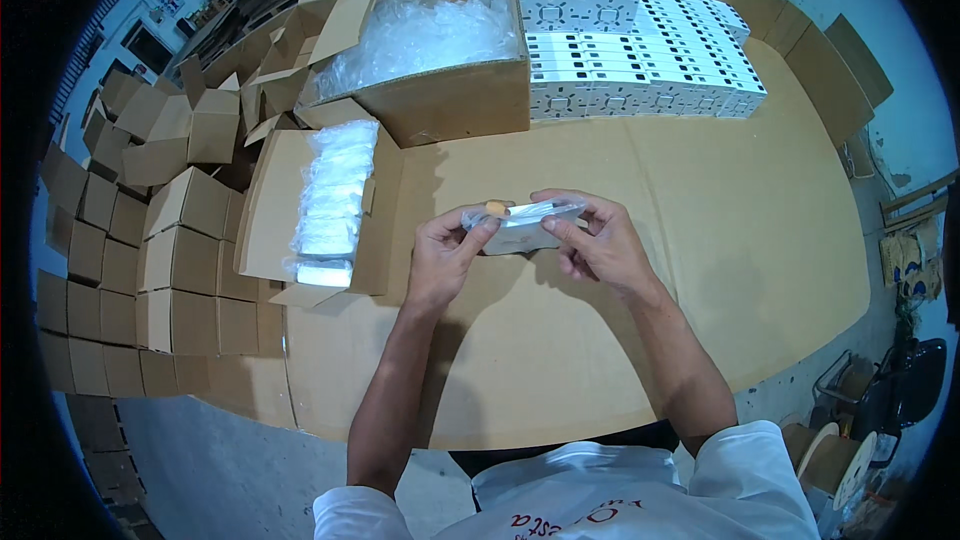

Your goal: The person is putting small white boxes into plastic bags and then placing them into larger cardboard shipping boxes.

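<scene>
A small white box point(522, 237) in a clear plastic bag is held between my two hands above the cardboard-covered table. My left hand point(440, 255) pinches its left end, with a tan cover on one fingertip. On the right end, the thumb and fingers of my right hand point(608, 245) close over the bag's plastic. To the left of my hands, an open carton point(268, 205) holds a row of plastic-wrapped white packs point(335, 190).
Behind it stands a large carton point(455, 105) full of clear plastic bags point(430, 35). White patterned boxes point(645, 85) are stacked at the far right. Many brown cartons point(190, 260) pile up on the left. Wooden reels point(840, 465) and a dark chair point(912, 380) stand at lower right.
</scene>
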`<action>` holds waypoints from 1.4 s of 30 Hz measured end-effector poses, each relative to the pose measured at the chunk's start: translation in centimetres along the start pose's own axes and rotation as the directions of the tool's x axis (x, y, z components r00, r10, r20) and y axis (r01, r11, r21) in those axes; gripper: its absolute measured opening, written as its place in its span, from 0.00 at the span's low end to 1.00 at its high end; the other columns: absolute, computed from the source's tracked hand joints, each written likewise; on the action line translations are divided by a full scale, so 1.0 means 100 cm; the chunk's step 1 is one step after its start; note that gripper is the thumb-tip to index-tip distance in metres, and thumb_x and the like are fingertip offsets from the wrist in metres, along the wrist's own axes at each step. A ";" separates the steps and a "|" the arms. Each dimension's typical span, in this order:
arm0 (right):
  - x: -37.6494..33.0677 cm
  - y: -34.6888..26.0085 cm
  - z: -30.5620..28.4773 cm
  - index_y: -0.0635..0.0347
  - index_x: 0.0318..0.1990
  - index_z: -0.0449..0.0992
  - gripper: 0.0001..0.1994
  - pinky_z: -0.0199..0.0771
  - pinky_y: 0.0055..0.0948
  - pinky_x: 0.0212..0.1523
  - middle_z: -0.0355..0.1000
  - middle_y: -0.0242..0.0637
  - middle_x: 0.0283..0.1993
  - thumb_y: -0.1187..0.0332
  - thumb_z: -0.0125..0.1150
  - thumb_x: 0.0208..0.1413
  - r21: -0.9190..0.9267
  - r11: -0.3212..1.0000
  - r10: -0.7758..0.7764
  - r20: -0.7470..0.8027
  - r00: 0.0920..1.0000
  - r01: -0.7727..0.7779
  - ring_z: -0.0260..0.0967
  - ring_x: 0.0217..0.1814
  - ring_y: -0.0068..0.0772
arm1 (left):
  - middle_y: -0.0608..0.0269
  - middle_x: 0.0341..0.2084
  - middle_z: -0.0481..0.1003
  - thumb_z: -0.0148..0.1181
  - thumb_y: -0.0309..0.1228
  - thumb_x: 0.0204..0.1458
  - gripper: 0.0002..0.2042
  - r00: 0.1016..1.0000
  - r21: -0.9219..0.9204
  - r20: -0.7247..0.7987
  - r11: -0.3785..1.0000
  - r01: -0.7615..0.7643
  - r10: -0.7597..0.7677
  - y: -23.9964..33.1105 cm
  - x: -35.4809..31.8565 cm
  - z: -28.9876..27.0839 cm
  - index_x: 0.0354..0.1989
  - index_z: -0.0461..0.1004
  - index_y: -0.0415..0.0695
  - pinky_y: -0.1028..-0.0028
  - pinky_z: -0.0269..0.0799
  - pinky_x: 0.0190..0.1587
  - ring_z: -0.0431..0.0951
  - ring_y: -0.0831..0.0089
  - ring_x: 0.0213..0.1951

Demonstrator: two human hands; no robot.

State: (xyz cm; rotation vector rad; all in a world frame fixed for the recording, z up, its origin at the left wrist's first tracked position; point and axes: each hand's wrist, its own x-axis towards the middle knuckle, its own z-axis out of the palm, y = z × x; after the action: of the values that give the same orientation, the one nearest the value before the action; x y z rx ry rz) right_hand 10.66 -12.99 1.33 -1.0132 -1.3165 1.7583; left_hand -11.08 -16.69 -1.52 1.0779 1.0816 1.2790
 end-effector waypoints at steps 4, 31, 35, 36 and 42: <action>0.003 0.004 -0.001 0.65 0.55 0.76 0.15 0.71 0.17 0.24 0.79 0.39 0.41 0.74 0.60 0.61 0.076 0.997 -0.006 0.006 1.000 0.006 0.76 0.25 0.22 | 0.63 0.44 0.80 0.59 0.26 0.61 0.11 0.998 0.062 -0.034 0.997 0.045 -0.043 0.006 0.001 0.002 0.49 0.80 0.37 0.78 0.72 0.44 0.76 0.80 0.42; 0.004 0.000 -0.030 0.64 0.45 0.83 0.09 0.75 0.24 0.41 0.79 0.39 0.50 0.72 0.62 0.59 -0.186 0.956 -0.147 0.362 0.920 0.226 0.74 0.44 0.23 | 0.55 0.49 0.79 0.63 0.26 0.56 0.10 0.938 0.276 0.347 0.957 -0.090 -0.012 0.022 -0.005 -0.023 0.46 0.82 0.42 0.64 0.68 0.60 0.71 0.62 0.59; 0.002 -0.002 -0.024 0.62 0.46 0.83 0.10 0.74 0.20 0.33 0.80 0.38 0.43 0.69 0.61 0.62 -0.199 0.980 0.035 0.216 0.976 0.009 0.75 0.36 0.18 | 0.55 0.43 0.81 0.61 0.30 0.60 0.11 0.982 0.182 0.138 0.978 0.105 -0.131 0.021 -0.007 -0.014 0.45 0.81 0.37 0.73 0.73 0.50 0.77 0.73 0.45; 0.005 0.005 -0.025 0.61 0.48 0.82 0.10 0.72 0.18 0.30 0.80 0.37 0.40 0.69 0.61 0.62 -0.204 0.979 0.019 0.178 0.984 0.018 0.74 0.32 0.16 | 0.55 0.43 0.81 0.61 0.30 0.60 0.11 0.982 0.182 0.139 0.978 0.105 -0.131 0.017 -0.006 -0.015 0.45 0.81 0.37 0.73 0.73 0.50 0.77 0.73 0.45; -0.001 -0.002 0.004 0.61 0.54 0.79 0.13 0.72 0.16 0.28 0.78 0.36 0.38 0.72 0.57 0.64 -0.068 0.981 -0.185 -0.010 0.983 0.184 0.72 0.29 0.16 | 0.48 0.38 0.79 0.56 0.33 0.63 0.16 0.989 0.129 0.050 0.983 0.133 -0.140 -0.001 -0.001 -0.017 0.45 0.77 0.27 0.67 0.82 0.45 0.82 0.68 0.38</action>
State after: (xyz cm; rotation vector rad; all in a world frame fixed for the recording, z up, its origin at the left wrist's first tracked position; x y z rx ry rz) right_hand 10.36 -13.20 1.57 -0.9082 -1.4197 1.5739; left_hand -12.75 -16.80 -1.95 1.1079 1.1829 1.0764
